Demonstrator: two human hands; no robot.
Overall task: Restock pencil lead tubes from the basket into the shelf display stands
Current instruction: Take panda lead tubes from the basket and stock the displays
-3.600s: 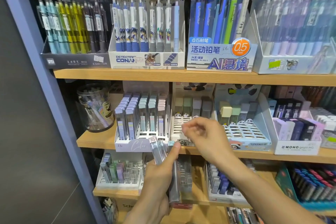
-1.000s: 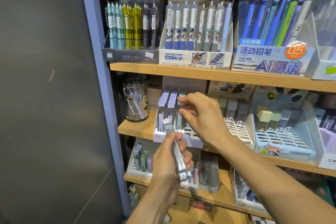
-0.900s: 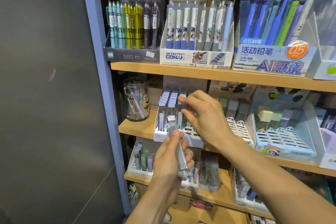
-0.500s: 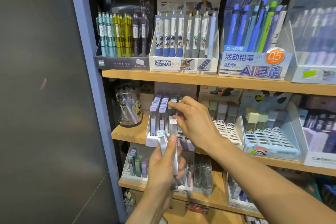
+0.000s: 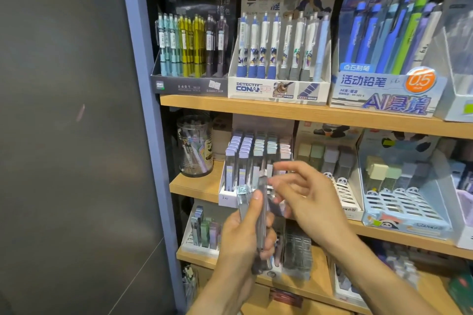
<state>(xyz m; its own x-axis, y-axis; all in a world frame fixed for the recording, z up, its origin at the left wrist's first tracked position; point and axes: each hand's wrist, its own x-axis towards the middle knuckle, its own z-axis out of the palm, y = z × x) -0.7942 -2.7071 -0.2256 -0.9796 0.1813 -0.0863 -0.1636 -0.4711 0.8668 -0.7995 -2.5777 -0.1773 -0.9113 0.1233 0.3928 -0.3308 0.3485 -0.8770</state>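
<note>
— Several lead tubes stand bunched in the left hand, whose fingers and thumb curl round them just below the white display stand on the middle shelf. Which step is this?

— Mid-restock, it seems: the right hand is beside the bunch, fingers loosely spread and holding nothing, touching or about to touch the topmost tube; blur hides which.

— And next?

— Probably pinching one tube free and dropping it upright into a slot. The stand's rear rows look full, so the front slots offer room.

— Obstacles?

— The blue upright hems in the left; the shelf above caps the lift; the panda stand crowds the right.
</note>
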